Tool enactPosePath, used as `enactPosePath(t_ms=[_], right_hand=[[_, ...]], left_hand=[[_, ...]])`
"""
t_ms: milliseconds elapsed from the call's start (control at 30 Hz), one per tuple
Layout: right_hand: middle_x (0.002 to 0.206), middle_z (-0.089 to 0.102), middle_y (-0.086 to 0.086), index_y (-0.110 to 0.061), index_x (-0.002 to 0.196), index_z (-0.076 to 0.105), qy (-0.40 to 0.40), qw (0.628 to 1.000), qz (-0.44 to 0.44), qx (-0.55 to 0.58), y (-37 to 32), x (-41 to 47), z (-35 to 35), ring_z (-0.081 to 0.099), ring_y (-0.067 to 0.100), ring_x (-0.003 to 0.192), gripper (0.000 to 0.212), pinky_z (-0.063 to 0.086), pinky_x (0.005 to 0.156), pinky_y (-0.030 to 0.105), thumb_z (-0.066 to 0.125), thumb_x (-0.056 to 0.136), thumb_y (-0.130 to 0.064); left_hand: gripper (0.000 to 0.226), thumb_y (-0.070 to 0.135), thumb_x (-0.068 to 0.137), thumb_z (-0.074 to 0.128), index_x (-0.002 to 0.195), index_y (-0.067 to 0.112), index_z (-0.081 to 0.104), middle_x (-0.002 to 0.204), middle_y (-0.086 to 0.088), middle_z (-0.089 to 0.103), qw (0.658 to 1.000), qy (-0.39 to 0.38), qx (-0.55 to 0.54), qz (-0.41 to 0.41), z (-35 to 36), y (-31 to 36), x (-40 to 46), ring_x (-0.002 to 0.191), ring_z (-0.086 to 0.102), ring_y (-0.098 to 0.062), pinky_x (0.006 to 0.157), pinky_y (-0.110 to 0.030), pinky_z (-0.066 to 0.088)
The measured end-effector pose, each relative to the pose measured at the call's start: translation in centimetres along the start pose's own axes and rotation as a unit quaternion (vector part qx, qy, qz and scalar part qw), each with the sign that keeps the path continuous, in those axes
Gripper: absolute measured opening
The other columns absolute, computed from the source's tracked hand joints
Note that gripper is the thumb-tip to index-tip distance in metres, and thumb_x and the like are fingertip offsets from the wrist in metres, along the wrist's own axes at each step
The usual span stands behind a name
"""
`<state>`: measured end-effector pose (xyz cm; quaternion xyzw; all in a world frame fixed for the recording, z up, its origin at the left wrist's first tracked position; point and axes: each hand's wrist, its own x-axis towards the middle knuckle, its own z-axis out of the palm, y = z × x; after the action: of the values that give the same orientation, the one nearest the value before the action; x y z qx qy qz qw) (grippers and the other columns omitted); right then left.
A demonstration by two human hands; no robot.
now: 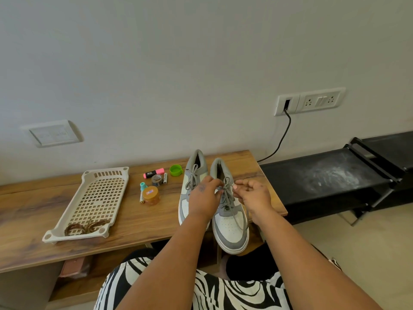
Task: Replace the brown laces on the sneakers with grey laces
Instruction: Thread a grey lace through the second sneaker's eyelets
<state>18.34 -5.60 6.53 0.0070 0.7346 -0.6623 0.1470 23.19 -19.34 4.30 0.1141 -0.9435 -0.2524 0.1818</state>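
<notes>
Two grey-and-white sneakers stand side by side on the wooden table [134, 222], toes toward me. The left sneaker [194, 175] carries a tied grey lace. The right sneaker [231, 224] is threaded with a grey lace [228, 195] whose ends are loose; one end trails down over the toe. My left hand [204, 199] pinches the lace near the top eyelets. My right hand [254, 194] pinches the other end just to the right. The brown laces [86, 227] lie coiled in the near end of a beige perforated tray [98, 198].
Between tray and sneakers lie a pink highlighter [154, 173], a green cap [175, 170], a brown jar [151, 195], a teal-capped item [143, 186], batteries and a small roll. A black cable [283, 135] runs from the wall socket. A black rack [324, 177] stands to the right.
</notes>
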Motion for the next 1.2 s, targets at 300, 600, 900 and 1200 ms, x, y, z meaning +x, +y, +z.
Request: enactPosePath(t_ms=[300, 600, 900, 1200], right_hand=[[0.078, 0.07, -0.003, -0.018, 0.082, 0.072, 0.028, 0.968, -0.039, -0.247, 1.4, 0.7, 1.7, 0.066, 0.011, 0.072, 0.011, 0.052, 0.061, 0.022, 0.074, 0.085, -0.028], [0.069, 0.063, -0.007, -0.02, 0.074, 0.068, 0.037, 0.964, -0.044, -0.26, 1.1, 0.8, 2.5, 0.057, 0.004, 0.062, 0.014, 0.042, 0.049, 0.019, 0.069, 0.087, -0.025], [0.075, 0.065, -0.007, -0.015, 0.087, 0.069, 0.04, 0.962, -0.104, -0.249, 1.1, 0.9, 2.3, 0.06, 0.004, 0.067, 0.005, 0.044, 0.054, 0.013, 0.073, 0.085, -0.016], [0.079, 0.067, -0.009, -0.023, 0.089, 0.064, 0.012, 0.95, -0.153, -0.271, 1.2, 1.1, 1.9, 0.063, 0.003, 0.073, 0.011, 0.052, 0.064, 0.019, 0.071, 0.087, -0.016]], left_hand=[[0.013, 0.025, 0.092, 0.065, 0.105, 0.023, 0.068, 0.106, 0.006, 0.065, 0.999, 0.002, -0.031, -0.036, 1.1, -0.3, 0.5, 0.092, 0.059, -0.014, 0.078, -0.025, 0.043], [0.012, 0.021, 0.089, 0.07, 0.101, 0.025, 0.07, 0.1, 0.01, 0.069, 0.992, -0.005, -0.094, -0.082, 1.3, -0.6, 0.7, 0.089, 0.06, -0.01, 0.083, -0.03, 0.05], [0.009, 0.024, 0.084, 0.073, 0.093, 0.026, 0.073, 0.092, 0.012, 0.071, 0.987, 0.024, -0.121, -0.104, 1.2, -0.4, 0.5, 0.069, 0.056, -0.002, 0.079, -0.029, 0.051], [0.009, 0.022, 0.086, 0.072, 0.085, 0.029, 0.068, 0.085, 0.015, 0.066, 0.985, -0.002, -0.132, -0.109, 0.8, -0.3, 0.3, 0.065, 0.053, 0.001, 0.069, -0.026, 0.047]])
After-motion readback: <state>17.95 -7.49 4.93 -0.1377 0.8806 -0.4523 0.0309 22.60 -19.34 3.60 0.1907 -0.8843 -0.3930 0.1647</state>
